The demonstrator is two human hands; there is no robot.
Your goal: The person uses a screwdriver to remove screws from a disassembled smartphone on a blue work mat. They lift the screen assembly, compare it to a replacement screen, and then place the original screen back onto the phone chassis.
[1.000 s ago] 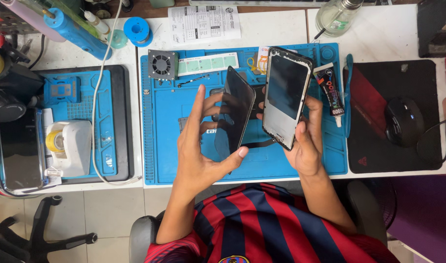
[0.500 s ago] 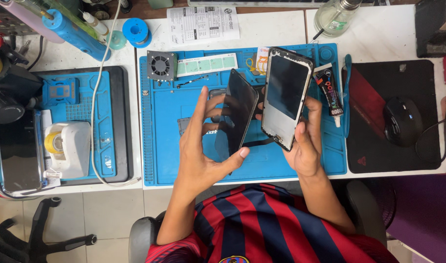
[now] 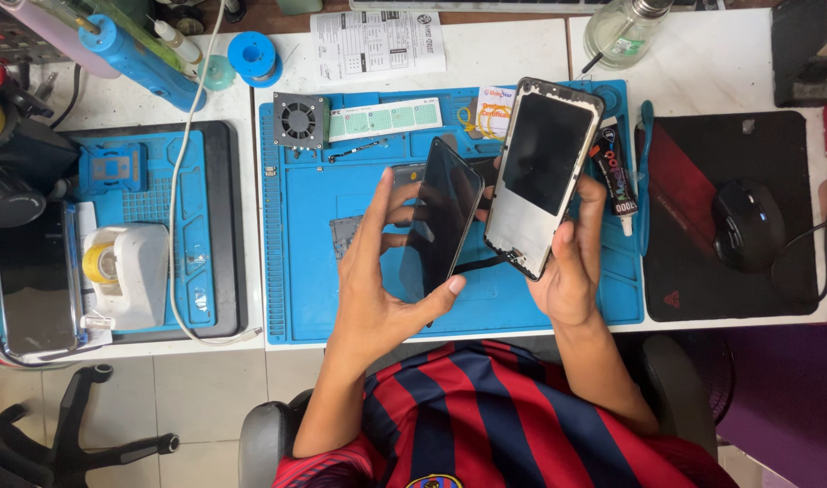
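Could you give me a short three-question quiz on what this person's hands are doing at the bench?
1. True or false: the left hand holds the dark screen panel above the blue work mat.
2. What does the right hand hold? A) a phone frame B) a computer mouse C) a tape dispenser
3. Fill in: the computer mouse rests on a black ____ at the right of the mat.

Key: 1 true. 2 A, the phone frame. 3 pad.
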